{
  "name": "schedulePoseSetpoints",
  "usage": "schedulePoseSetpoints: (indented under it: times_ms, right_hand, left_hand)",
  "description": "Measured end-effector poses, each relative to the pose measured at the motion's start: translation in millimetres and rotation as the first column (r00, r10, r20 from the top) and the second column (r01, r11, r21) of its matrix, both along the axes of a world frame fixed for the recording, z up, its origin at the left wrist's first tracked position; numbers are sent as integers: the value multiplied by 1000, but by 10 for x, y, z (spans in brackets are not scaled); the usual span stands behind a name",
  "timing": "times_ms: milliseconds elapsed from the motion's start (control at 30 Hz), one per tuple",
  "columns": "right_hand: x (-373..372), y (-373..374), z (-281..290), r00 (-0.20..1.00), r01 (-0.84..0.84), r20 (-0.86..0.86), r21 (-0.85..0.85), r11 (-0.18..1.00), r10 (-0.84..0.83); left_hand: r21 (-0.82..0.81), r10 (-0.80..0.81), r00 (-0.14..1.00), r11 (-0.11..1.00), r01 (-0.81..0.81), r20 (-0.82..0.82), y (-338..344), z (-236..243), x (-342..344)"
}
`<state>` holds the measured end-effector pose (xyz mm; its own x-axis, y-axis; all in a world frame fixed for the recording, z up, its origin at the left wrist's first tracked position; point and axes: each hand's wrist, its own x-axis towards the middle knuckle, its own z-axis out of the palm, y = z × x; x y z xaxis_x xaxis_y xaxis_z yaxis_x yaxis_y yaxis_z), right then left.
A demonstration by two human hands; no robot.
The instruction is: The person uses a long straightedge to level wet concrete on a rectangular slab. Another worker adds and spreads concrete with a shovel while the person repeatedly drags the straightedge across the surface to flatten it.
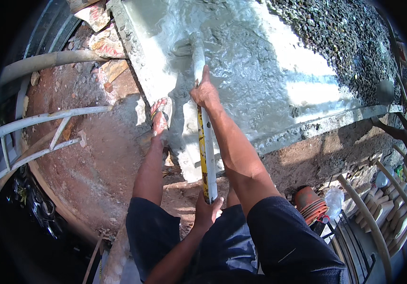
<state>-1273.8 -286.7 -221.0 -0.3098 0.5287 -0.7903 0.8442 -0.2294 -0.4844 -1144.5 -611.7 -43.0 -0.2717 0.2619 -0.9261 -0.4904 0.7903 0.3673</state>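
Both of my hands are closed round a long, straight yellow-and-silver bar (202, 156); its exact kind I cannot make out. My right hand (206, 93) grips it farther out, near its cement-coated part. Lower down, close to my body, my left hand (207, 210) wraps round its near end. The far end of the bar rests in wet grey cement (241, 80), which looks sloppy and uneven and hides part of that end. My sandalled foot (162, 113) stands on the edge of the cement area, left of the bar.
Dark gravel (336, 38) is heaped at the far right. A raised cement edge (303, 130) runs along the near side. Curved poles (47, 120) stand at the left over reddish ground (104, 170). Stacked orange containers (310, 203) and a clear bottle (334, 201) lie right. Another person's limbs (400, 130) show at far right.
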Motion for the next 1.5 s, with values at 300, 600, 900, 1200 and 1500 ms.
schedulePoseSetpoints:
  times_ms: [300,600,900,1200,1500]
  right_hand:
    - [1670,-1753,920,947,297,-35,-277,914,-319]
    - [2358,-1743,1942,925,285,-52,-559,778,-377]
    - [3825,-1034,2208,998,-50,0,-423,905,55]
    - [5636,-784,3365,984,-123,-161,-305,944,76]
    - [4501,503,1795,877,409,-312,87,909,-365]
  left_hand:
    - [-99,346,934,936,-337,91,291,-109,-77]
    - [-122,-106,993,986,110,44,2413,-1323,-1010]
    - [-128,279,951,947,-296,-137,2500,-1693,64]
    - [-29,537,824,840,-541,179,2635,105,1420]
    - [710,29,996,703,39,-83,6068,624,975]
